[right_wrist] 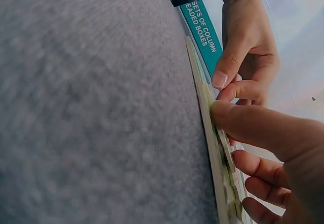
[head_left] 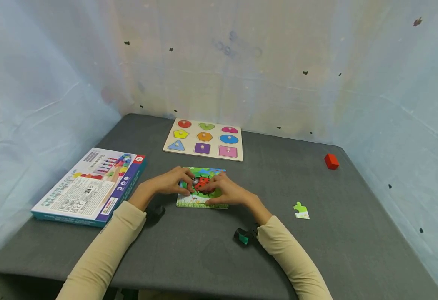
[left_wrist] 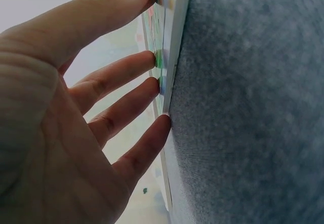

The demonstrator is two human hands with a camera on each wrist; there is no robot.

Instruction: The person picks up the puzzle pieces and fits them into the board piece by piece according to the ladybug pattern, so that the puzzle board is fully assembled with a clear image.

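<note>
A ladybug jigsaw puzzle point(head_left: 188, 202) lies flat on the grey table, a red ladybug on green at its middle. My left hand point(head_left: 171, 181) rests its fingertips on the left part of the picture; in the left wrist view its fingers point(left_wrist: 132, 150) reach out nearly straight onto the board's face and edge. My right hand point(head_left: 229, 190) is over the right part. In the right wrist view, its thumb and fingers pinch a puzzle piece point(right_wrist: 226, 150) that sits slightly raised above the board. One loose green-and-white puzzle piece point(head_left: 302, 211) lies farther right on the table.
Behind the puzzle lies a wooden shape board point(head_left: 188, 146) with knobbed pieces. A flat toy box point(head_left: 72, 191) occupies the left side, close to my left forearm. A red block point(head_left: 331, 161) sits at the far right. Pale sheeting point(head_left: 219, 83) walls the table's back and sides.
</note>
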